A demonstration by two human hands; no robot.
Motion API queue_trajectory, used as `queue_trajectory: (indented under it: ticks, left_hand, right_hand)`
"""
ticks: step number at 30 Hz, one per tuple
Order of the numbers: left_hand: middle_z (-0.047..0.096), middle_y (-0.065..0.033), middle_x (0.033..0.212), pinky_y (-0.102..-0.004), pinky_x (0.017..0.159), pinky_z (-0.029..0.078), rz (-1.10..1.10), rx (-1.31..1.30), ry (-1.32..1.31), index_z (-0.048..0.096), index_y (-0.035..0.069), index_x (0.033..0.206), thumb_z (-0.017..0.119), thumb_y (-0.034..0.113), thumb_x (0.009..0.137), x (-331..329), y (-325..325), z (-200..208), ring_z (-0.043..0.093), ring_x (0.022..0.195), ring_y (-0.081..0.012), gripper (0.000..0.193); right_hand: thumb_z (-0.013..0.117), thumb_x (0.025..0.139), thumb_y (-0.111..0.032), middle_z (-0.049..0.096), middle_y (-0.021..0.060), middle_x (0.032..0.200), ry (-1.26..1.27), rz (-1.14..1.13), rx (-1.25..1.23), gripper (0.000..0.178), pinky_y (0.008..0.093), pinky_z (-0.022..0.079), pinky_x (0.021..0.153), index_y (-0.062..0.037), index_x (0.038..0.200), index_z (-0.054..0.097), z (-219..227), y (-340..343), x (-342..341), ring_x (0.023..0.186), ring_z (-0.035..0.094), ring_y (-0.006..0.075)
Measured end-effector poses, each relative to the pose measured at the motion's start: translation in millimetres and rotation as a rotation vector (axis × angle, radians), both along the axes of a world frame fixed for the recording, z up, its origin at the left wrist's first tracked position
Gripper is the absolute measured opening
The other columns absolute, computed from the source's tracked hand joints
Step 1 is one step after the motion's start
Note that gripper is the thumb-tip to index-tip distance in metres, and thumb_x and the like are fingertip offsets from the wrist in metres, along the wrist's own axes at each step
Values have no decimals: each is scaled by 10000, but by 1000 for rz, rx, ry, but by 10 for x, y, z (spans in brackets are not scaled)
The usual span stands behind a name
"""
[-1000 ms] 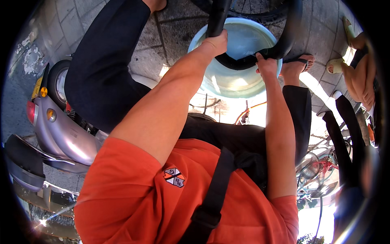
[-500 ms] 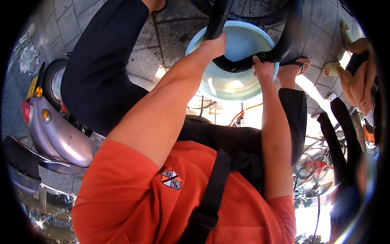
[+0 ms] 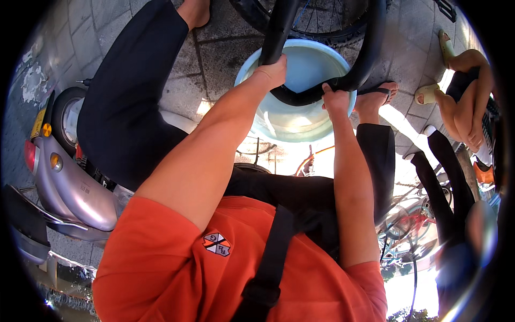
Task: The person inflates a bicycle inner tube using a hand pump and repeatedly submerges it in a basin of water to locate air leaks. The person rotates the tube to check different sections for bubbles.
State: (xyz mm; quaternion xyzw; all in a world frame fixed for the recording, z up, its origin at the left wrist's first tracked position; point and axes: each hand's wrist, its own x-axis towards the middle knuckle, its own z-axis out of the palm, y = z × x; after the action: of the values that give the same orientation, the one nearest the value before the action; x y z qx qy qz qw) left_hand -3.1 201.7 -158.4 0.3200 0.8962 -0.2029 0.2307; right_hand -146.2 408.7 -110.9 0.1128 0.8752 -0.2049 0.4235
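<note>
Over the pale blue basin [image 3: 292, 125] on the paving [image 3: 179, 80], I have both arms stretched out, and a thick black tube [image 3: 303, 98] bends between them. My left hand [image 3: 272, 73] is wrapped round one run of it, above the left part of the basin; my right hand [image 3: 336, 102] grasps the other side of the bend, near the right rim, its thumb against the tube. So each grip is filled with the same tube. Between them it dips across the basin's opening (whether it touches any water there, the glare and angle keep me from telling), and both runs rise past a spoked wheel [image 3: 335, 38] and out of view at the top. To hold this well, I judge it best to squeeze evenly on both sides, firm enough against slipping, yet not so hard that the tube pinches flat. Wrists are better steady, with the bend over the middle of the basin and the runs free of the tyre. My sandalled right foot [image 3: 382, 96] stands just beside the basin, so I should take care not to nudge it.
</note>
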Motion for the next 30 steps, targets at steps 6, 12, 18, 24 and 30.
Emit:
queue_trajectory:
  ticks: [6,12,18,24,30]
  left_hand:
    - [790,-60,1062,-552,973,469,31,17,21,847,138,1066,638,240,969,5,4,-24,696,1061,-327,252]
    - [808,-9,1066,-549,897,483,-8,-34,21,845,180,1084,659,226,963,-49,-20,40,727,1041,-290,227]
    - [784,-56,1057,-529,935,468,12,-40,38,839,138,1067,640,228,957,-28,-6,-13,696,1037,-314,244]
    - [785,-44,1039,-534,938,472,10,-16,31,841,139,1051,636,230,954,-25,-10,16,701,1031,-311,244]
    - [811,-9,1055,-544,888,483,-8,-21,45,851,172,1075,657,222,954,-37,-25,50,731,1016,-292,233]
  right_hand:
    - [772,984,-322,718,190,737,-5,29,5,412,414,546,537,88,981,725,-20,25,-12,496,688,295]
    - [799,973,-277,684,111,728,-15,-31,-12,346,366,471,447,57,941,717,-52,26,-13,479,597,212]
    - [798,976,-305,692,118,739,2,-36,-18,377,365,472,451,63,954,719,31,-25,-1,485,606,215]
    - [803,973,-316,698,127,744,-17,-35,-21,399,365,473,452,72,952,715,-7,10,-10,481,608,222]
    - [789,979,-314,711,151,763,-12,-24,-13,394,381,497,475,74,976,716,35,-25,-5,482,635,245]
